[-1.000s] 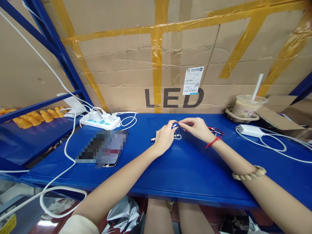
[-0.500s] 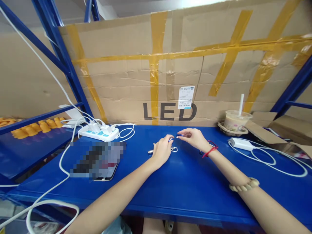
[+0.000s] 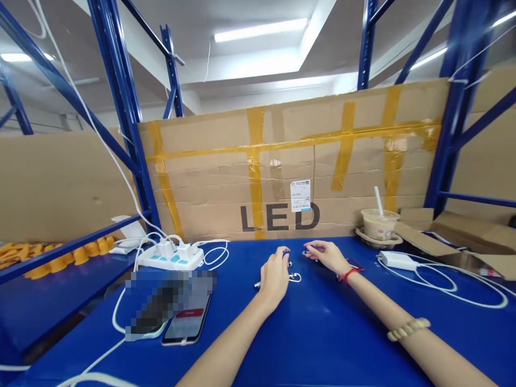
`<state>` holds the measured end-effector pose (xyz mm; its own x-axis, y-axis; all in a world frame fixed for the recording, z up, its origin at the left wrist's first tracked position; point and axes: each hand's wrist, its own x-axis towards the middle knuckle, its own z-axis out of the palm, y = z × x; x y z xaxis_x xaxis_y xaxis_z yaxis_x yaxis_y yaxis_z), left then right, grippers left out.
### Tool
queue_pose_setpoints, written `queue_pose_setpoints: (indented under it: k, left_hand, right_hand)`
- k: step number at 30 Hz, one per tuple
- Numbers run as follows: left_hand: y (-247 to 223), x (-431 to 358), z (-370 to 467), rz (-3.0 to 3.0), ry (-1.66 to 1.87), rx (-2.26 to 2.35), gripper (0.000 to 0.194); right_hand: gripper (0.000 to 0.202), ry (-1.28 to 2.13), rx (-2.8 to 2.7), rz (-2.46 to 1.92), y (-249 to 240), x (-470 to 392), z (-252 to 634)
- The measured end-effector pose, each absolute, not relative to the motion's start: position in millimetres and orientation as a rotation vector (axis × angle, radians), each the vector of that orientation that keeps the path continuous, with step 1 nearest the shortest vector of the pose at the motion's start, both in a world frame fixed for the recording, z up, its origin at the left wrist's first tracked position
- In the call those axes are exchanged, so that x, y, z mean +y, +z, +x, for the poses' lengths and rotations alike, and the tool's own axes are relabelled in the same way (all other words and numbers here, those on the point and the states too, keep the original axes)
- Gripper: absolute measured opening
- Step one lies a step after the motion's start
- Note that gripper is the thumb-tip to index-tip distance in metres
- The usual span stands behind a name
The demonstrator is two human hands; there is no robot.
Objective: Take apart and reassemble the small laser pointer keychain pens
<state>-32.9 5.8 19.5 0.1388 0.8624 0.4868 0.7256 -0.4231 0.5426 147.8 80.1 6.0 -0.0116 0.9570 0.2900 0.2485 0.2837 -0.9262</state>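
My left hand (image 3: pixel 274 277) is closed in a pinch above the blue tabletop (image 3: pixel 322 333), its fingertips at a small dark blue thing too small to name. Beneath and beside it lie a silver metal piece (image 3: pixel 257 285) and a small white loop (image 3: pixel 295 277), partly hidden by the hand. To the right, my right hand (image 3: pixel 325 255) pinches another small, shiny thing that I cannot make out. A gap separates the two hands. Behind the right wrist, a dark item with a red edge (image 3: pixel 355 264) shows in part.
At the left are a white power strip (image 3: pixel 171 259) with cables and a phone (image 3: pixel 189 317). A drink cup (image 3: pixel 379 223) in a carton holder, a white adapter (image 3: pixel 398 261) with its cable and an open carton (image 3: pixel 463 236) stand right. A large cardboard sheet (image 3: pixel 217 188) closes the back.
The view has tilted up, showing the ceiling. My hands have moved slightly farther apart, and a small shiny piece now shows beside my left fingertips.
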Motion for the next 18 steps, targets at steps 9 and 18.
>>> queue_pose_setpoints:
  k: [9,18]
  left_hand:
    - [18,4,-35,2.268,1.176,1.555,0.029]
    - [19,5,-40,2.18,1.259,1.589,0.029]
  right_hand:
    - [0.016,0.879,-1.365,-1.073,-4,71,122]
    - [0.017,1.044,-1.269,-0.988,2,62,111]
